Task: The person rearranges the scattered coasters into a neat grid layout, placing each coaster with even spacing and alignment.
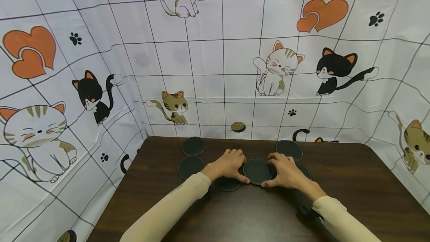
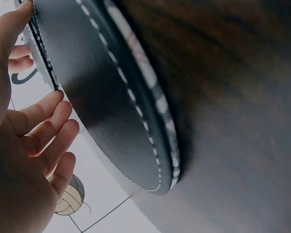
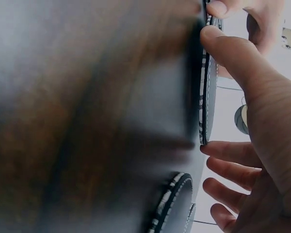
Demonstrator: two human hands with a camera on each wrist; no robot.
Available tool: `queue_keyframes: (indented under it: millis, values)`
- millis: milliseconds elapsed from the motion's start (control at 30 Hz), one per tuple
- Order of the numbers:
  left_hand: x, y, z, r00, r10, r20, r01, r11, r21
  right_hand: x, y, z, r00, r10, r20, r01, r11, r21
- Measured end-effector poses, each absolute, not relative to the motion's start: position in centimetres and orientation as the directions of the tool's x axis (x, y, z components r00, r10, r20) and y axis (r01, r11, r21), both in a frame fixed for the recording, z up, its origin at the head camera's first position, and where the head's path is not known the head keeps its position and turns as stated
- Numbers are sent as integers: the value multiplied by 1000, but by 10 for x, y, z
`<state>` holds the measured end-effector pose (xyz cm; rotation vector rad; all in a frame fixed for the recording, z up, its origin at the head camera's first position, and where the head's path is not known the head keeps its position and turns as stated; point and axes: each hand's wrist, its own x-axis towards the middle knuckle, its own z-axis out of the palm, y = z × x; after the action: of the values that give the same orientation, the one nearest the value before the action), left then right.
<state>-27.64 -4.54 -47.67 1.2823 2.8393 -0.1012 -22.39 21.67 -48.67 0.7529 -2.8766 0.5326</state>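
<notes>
A round, dark leather-look coaster (image 1: 257, 171) with pale stitching is between the two hands. My left hand (image 1: 230, 165) pinches its left side, thumb at the near edge and fingertips at the far edge. From the right, my right hand (image 1: 287, 173) grips the same coaster between thumb and fingers. In the right wrist view this held coaster (image 3: 211, 97) appears nearly edge-on, with a black-and-white patterned rim. Beneath my left wrist another coaster (image 1: 228, 185) lies partly covered, and it fills much of the left wrist view (image 2: 106, 97).
Two coasters, one farther back (image 1: 193, 146) and one nearer (image 1: 190, 166), lie at left on the brown wooden table (image 1: 349, 182). On the right are a back coaster (image 1: 289, 150) and one partly behind the hand (image 1: 305, 171). A cat-print curtain (image 1: 208, 59) surrounds the table's back and sides.
</notes>
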Motion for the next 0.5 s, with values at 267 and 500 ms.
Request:
queue_keyframes:
  millis: [267, 500]
  values:
    - [-270, -44, -472, -657, 753, -46, 753, 651, -92, -217, 220, -487, -869, -457, 191, -495, 815, -303]
    - [-265, -48, -473, -670, 741, -53, 742, 666, -72, -212, 215, -488, -870, -458, 183, -493, 807, -324]
